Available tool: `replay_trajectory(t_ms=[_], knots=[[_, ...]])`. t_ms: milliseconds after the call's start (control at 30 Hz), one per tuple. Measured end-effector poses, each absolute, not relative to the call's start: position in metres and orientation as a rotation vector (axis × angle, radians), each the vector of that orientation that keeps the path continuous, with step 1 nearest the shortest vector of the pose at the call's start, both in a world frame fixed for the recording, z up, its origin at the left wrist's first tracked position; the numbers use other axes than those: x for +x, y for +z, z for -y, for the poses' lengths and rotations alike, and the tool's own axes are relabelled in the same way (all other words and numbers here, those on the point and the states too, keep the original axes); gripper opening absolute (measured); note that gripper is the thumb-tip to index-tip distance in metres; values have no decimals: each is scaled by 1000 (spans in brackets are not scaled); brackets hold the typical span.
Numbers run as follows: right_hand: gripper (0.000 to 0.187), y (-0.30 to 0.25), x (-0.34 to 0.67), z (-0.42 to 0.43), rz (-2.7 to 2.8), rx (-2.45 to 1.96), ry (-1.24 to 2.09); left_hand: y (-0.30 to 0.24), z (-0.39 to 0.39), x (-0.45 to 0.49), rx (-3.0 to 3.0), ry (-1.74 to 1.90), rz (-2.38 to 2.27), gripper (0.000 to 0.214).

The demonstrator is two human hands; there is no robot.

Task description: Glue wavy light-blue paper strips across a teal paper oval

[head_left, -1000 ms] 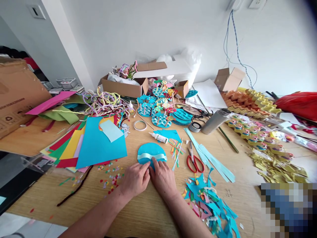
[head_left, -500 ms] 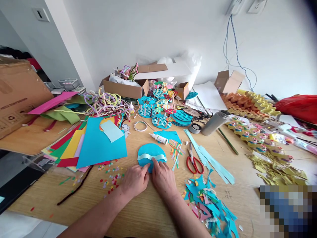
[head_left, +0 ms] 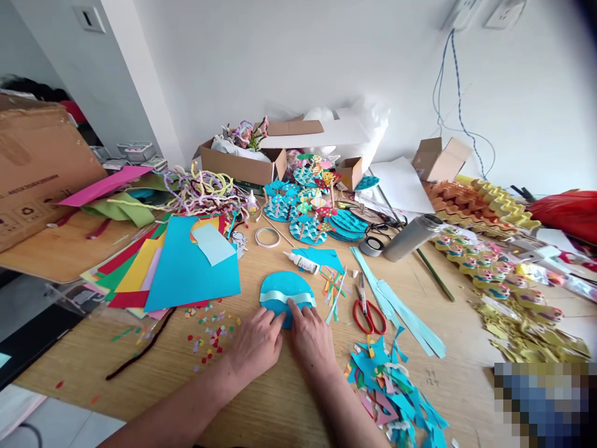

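Note:
A blue paper disc [head_left: 285,281] lies on the table in front of me. Across its middle runs a wavy pale blue paper strip [head_left: 303,297]. My left hand [head_left: 261,336] is closed, its bent fingertips holding down the disc's near left part. With its index finger on the strip, my right hand [head_left: 311,333] presses from the near right, other fingers curled. The hands cover much of the disc's near edge. Just beyond the disc lie a white glue bottle [head_left: 303,262] and blue paper pieces [head_left: 329,258]. Red-handled scissors [head_left: 368,314] rest to the right.
Coloured paper sheets [head_left: 196,280] are stacked at left, near scattered confetti [head_left: 214,339]. Blue scraps [head_left: 392,379] are heaped at front right, with pale blue strips [head_left: 410,317] behind. Decorated blue discs [head_left: 308,230], a grey flask [head_left: 413,236] and a tape ring [head_left: 267,237] stand farther back.
My left fingers have shifted slightly and spread more over the disc's near left part. My right index finger stays on the strip. The view has turned slightly left.

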State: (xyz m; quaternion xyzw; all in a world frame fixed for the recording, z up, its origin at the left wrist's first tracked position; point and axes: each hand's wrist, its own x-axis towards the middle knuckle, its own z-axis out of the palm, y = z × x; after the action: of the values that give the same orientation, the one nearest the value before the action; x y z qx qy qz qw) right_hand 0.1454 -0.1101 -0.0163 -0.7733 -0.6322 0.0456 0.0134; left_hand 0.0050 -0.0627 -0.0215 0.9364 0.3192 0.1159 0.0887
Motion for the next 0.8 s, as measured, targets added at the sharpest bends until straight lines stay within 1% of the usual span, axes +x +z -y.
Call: replay_trajectory(t_ms=[233,467,800], knots=[[49,-14,143,110,1990,-2430,222,-21,63,8,2758,327,-955,48],[51,-14,143,110,1998,-2439,231,-21,60,11,2716,214,-988,52],[51,-13,142,109,1941,-2449,307,-23,60,15,2740,192,-998,52]])
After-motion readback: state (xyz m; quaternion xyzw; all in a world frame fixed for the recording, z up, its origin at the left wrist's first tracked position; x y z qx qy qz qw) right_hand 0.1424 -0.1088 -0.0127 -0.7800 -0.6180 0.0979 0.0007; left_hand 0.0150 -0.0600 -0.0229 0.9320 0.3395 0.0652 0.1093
